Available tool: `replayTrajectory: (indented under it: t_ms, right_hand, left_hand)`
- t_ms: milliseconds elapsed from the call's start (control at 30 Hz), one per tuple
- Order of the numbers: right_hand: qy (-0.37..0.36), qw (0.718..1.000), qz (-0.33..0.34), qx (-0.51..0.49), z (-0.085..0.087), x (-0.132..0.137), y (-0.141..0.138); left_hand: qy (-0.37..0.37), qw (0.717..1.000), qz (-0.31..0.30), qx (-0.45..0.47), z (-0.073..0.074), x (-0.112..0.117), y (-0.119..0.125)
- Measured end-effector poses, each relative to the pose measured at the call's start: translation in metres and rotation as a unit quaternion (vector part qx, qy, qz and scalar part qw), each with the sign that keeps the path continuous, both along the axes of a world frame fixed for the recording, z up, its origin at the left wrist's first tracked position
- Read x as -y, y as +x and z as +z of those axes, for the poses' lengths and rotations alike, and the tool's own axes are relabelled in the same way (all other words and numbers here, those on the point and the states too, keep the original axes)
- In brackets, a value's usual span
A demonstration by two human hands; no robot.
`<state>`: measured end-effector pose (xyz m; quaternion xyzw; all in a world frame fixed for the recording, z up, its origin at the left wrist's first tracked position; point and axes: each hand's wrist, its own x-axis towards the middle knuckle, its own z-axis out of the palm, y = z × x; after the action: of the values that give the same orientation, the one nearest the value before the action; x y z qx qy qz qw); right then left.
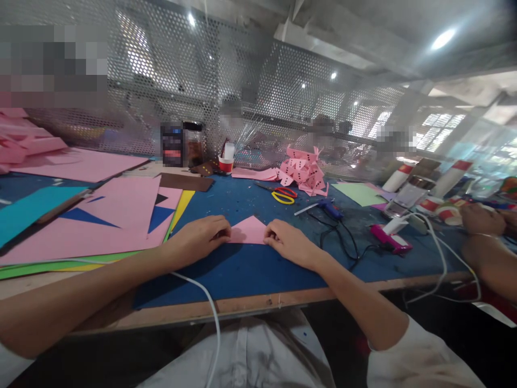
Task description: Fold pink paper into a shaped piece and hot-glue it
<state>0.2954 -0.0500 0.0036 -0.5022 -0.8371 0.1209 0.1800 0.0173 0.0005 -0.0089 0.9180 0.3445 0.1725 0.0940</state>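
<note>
Well, pink heap (28, 140): far left, loose folded pieces piled up.
Teal sheet (34, 213): left, nearer me than the heap.
Large pink sheets (121, 202): left, overlapping, with green and yellow edges showing from beneath.
Dark-lidded jar (194, 144): far side, close to the perforated screen (250, 70).
My left hand (202, 240): fingers curled in, gripping the left end of the small pink paper.
Red-and-white cup (226, 164): far side, right of the jar.
Small pink paper (249, 231): between my hands on the blue mat (250, 277), straight edge near me, peak pointing far.
Scissors (284, 195): beyond the paper, yellow and red handles.
My right hand (293, 243): fingers bent, gripping the paper's right end.
Dotted pink strips (305, 170): far side, bunched up.
Blue glue gun (331, 209): right, lying by its black cord.
Pale green sheet (358, 194): right, farther off.
Magenta box (391, 239): right, beside a white cable (443, 248).
Co-worker's hand (480, 220): far right, well apart from mine; I cannot tell what it grasps.
</note>
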Motion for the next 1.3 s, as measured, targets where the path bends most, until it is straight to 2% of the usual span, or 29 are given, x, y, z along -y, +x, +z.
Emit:
replayTrajectory:
  t_ms: [133, 367, 600, 933, 1300]
  right_hand:
    - [-0.003, 1.000, 0.005, -0.003, 0.001, 0.000, 0.002]
    - [-0.015, 1.000, 0.006, -0.002, 0.004, 0.000, 0.003]
    - [-0.023, 1.000, 0.004, -0.015, 0.003, -0.001, 0.006]
    - [-0.024, 1.000, 0.012, -0.016, 0.001, -0.004, 0.008]
    - [-0.028, 0.999, 0.020, -0.028, -0.002, -0.007, 0.010]
  left_hand:
    - [0.017, 0.999, -0.028, 0.006, 0.002, 0.003, 0.001]
    - [0.088, 0.993, -0.080, -0.018, 0.003, 0.009, 0.004]
    - [0.148, 0.982, -0.097, -0.067, 0.001, 0.012, 0.004]
    - [0.172, 0.977, -0.093, -0.088, 0.006, 0.022, 0.009]
    - [0.157, 0.979, -0.084, -0.099, 0.006, 0.023, 0.010]
